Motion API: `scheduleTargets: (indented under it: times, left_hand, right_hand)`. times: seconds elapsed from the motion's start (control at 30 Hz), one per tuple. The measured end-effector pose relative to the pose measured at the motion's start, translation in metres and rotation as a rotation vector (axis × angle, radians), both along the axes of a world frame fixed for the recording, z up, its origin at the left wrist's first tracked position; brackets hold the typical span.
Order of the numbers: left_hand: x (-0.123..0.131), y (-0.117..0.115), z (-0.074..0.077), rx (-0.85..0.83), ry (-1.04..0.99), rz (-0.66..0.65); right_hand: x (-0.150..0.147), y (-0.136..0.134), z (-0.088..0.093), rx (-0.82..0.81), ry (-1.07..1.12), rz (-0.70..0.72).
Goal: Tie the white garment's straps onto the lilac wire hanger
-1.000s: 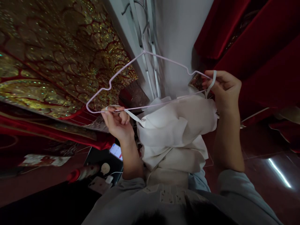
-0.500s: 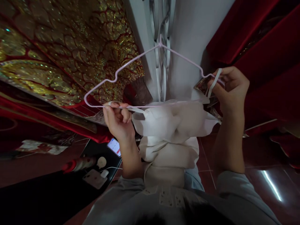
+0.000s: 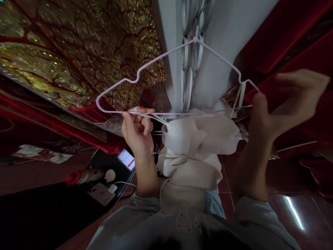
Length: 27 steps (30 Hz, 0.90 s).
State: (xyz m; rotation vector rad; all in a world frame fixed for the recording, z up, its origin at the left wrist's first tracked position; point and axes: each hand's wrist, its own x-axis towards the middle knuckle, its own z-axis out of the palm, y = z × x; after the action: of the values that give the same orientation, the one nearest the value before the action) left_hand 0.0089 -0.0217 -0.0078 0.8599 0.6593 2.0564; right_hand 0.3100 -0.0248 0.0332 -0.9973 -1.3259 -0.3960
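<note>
Phone screen: the lit phone point(image 3: 127, 159) shows a white page with a red bar; its text is too small to read, and part of the phone's edge is pixelated.
Other phone: a pale phone point(image 3: 101, 193) lies with its camera lenses up; no brand can be made out.
Shirt marks: the patches point(image 3: 183, 222) on the wearer's grey shirt are too dim to read.
Pink hanger point(image 3: 196, 40): in front of the wearer, above the white garment point(image 3: 197, 139); its hook point(image 3: 199, 15) points away from the wearer, leaning slightly right.
Long axis: across the wearer from left to right, the lower bar point(image 3: 169, 114) nearly level.
Left hand point(image 3: 137, 133): pinches the lower bar near its left end, a white strap point(image 3: 161, 120) at the fingers.
Right hand point(image 3: 291, 116): blurred, fingers spread wide, thumb at the hanger's right end; whether it touches, one cannot tell.
Right strap point(image 3: 242, 93): looped over the hanger's shoulder, just outside the notch.
Black desk point(image 3: 122, 185): at the wearer's left, carrying both phones, a white charger point(image 3: 112, 188) and a red-capped bottle point(image 3: 87, 175).
Left side: gold-sequined red cloth point(image 3: 117, 52).
</note>
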Motion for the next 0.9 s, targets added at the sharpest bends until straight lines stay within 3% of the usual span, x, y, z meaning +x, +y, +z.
scheduleTargets:
  times: [0.07, 0.2, 0.27, 0.4, 0.53, 0.8, 0.9]
  left_hand:
    - [0.0, 0.003, -0.005, -0.04, -0.009, 0.003]
    - [-0.002, 0.006, -0.019, -0.047, -0.031, 0.005]
    - [-0.005, 0.008, -0.025, -0.038, -0.045, -0.001]
    - [-0.015, 0.014, -0.029, -0.065, -0.019, 0.084]
    - [-0.023, 0.02, -0.029, -0.02, 0.013, 0.173]
    - [-0.061, 0.041, -0.058, 0.029, 0.119, 0.481]
    - [-0.077, 0.044, -0.049, 0.022, 0.125, 0.458]
  right_hand:
    - [-0.021, -0.012, -0.008, -0.022, 0.036, 0.048]
    - [-0.062, -0.024, -0.032, -0.513, -0.011, 0.456]
    - [-0.07, -0.018, -0.045, -0.601, 0.01, 0.524]
    - [-0.059, 0.001, -0.059, -0.516, 0.079, 0.383]
    - [-0.031, 0.012, -0.056, -0.388, 0.105, 0.275]
    - [-0.015, 0.019, -0.049, -0.359, 0.127, 0.26]
    - [-0.018, 0.022, -0.048, -0.376, 0.139, 0.263]
